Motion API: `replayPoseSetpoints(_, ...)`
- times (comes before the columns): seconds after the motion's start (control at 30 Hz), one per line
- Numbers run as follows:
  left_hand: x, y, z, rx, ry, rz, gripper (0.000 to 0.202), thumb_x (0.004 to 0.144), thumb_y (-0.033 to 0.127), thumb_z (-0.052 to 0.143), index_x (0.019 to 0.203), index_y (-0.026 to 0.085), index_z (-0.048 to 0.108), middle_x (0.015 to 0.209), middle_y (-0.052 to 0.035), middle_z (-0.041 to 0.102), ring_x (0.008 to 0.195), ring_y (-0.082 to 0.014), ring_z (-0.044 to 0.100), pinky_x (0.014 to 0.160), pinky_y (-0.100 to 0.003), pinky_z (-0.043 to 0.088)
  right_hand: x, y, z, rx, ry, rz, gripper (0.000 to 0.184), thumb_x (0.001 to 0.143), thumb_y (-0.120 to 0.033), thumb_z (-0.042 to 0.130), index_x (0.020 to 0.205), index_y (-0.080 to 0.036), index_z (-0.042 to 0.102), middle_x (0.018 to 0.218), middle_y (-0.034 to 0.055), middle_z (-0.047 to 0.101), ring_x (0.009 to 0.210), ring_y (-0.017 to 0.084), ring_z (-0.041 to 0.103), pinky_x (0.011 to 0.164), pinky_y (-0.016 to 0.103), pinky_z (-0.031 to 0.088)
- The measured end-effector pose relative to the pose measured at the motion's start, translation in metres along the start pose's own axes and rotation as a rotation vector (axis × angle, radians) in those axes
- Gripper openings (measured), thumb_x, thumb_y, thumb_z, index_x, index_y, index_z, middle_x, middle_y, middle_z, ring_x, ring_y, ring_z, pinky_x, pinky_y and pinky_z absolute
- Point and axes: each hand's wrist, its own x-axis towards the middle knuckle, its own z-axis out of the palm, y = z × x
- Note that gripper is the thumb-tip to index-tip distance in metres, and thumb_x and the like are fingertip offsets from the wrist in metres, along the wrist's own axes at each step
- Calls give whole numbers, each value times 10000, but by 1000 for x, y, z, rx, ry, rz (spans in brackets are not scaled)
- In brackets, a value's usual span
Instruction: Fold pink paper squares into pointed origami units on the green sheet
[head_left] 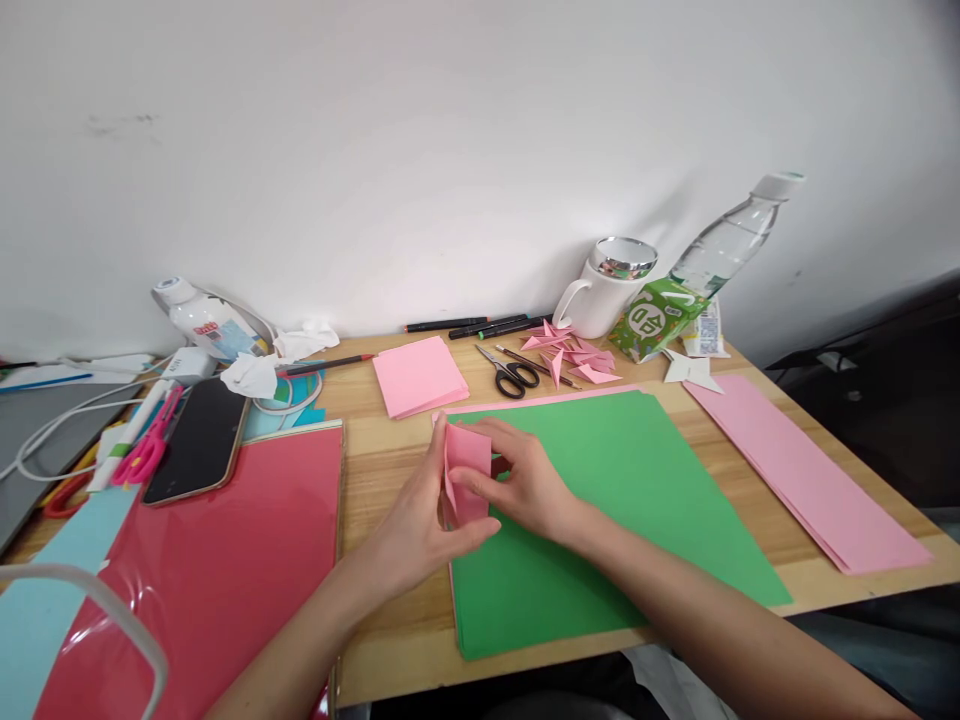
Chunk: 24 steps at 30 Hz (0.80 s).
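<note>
My left hand [416, 525] and my right hand [529, 485] meet over the near left corner of a green paper sheet [622, 500]. Both pinch a small folded pink paper [466, 470], which stands partly upright between the fingers. My left thumb presses its lower edge and my right fingers hold its right side. A stack of pink paper squares [418, 375] lies just behind the hands. Several folded pink triangles [574, 355] are scattered farther back, beside black-handled scissors [514, 375].
A red sheet [225, 560] and a phone [196, 440] lie at left, with pink scissors [146, 450], cables and a bottle. Long pink strips [802, 470] lie at right. A white mug [611, 285], green packet [656, 318], water bottle [724, 245] and markers [480, 325] line the wall.
</note>
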Motion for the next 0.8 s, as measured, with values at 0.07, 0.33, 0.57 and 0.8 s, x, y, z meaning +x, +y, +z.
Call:
replayPoseSetpoints(0.07, 0, 0, -2, 27, 5, 0, 664, 733, 321, 660, 1339, 180, 430, 1171, -111, 603, 1051, -269, 567, 885, -366, 464, 0, -2, -1, -7, -52, -4, 367, 774, -360, 659, 1063, -137, 631, 964, 87, 607, 783, 169, 559, 586, 249, 465)
replayPoseSetpoints(0.33, 7, -2, -15, -166, 132, -148, 269, 776, 381, 587, 846, 126, 638, 707, -31, 642, 619, -160, 561, 537, -248, 443, 7, 10, -18, 400, -196, 315, 244, 696, -330, 722, 823, -126, 676, 745, 12, 663, 644, 137, 572, 597, 256, 452)
replayPoseSetpoints(0.57, 6, -3, -26, -268, 22, -127, 280, 775, 317, 601, 989, 184, 722, 957, -63, 730, 878, -208, 655, 696, -257, 503, 14, 14, -30, 643, -158, 426, 211, 579, -280, 816, 737, -163, 740, 773, 18, 716, 686, 131, 622, 668, 253, 481)
replayPoseSetpoints(0.8, 7, 2, -23, -70, 196, 49, 356, 710, 115, 487, 921, 225, 752, 1051, -27, 715, 942, -200, 665, 721, -238, 512, 20, 13, -29, 832, -62, 614, 442, 697, -561, 684, 929, -185, 661, 758, 32, 690, 638, 143, 643, 583, 271, 545)
